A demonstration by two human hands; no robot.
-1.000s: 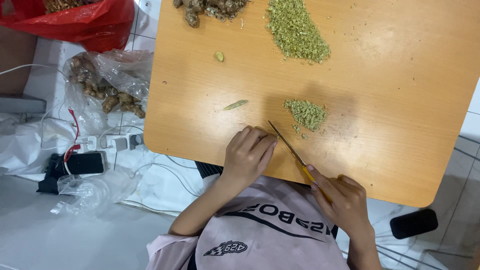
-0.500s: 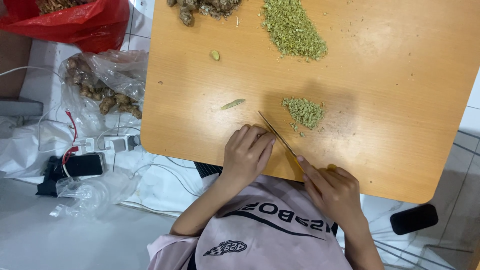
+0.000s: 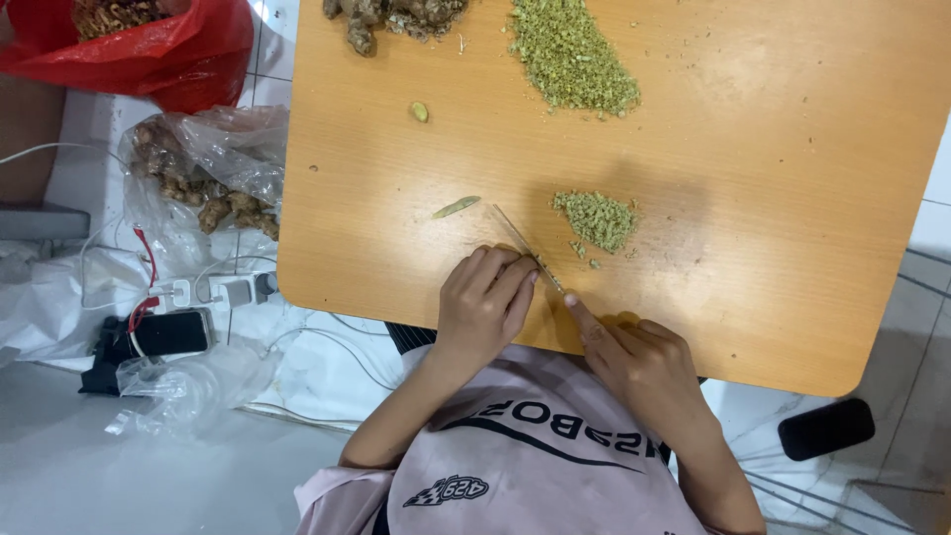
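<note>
Orange-brown wooden bench point(image 3: 792, 198) fills most of our view, set over a pale tiled floor point(image 3: 59, 476). Near its front edge we hold a thin-bladed knife point(image 3: 520, 238) in our right hand point(image 3: 644, 362), fingers clenched round the handle, forefinger stretched along the top toward the blade; the handle itself is hidden. Blade lies slanted on the wood, tip pointing away to the upper left. Our left hand point(image 3: 485, 302) sits just beside the blade, fingers curled down and pressing on something under them; what it is we cannot tell, as the fingertips cover it. Just beyond the knife, to the right, a small heap of chopped greenish bits point(image 3: 597, 218), a few crumbs strewn between heap and blade. To the left of the tip, one slim green sliver point(image 3: 456, 207) lies alone. Further out, a small green piece point(image 3: 420, 111) by itself. At the far edge, a larger pile of the same chopped matter point(image 3: 573, 54) and, beside it, knobbly brown roots point(image 3: 391, 18). Off the bench to the left: a clear plastic bag of brown roots point(image 3: 203, 183) on the floor, a red plastic bag point(image 3: 168, 54) beyond it, a white power strip with cables point(image 3: 213, 292), a dark phone point(image 3: 168, 334). A black object point(image 3: 825, 428) lies on the floor at lower right.
</note>
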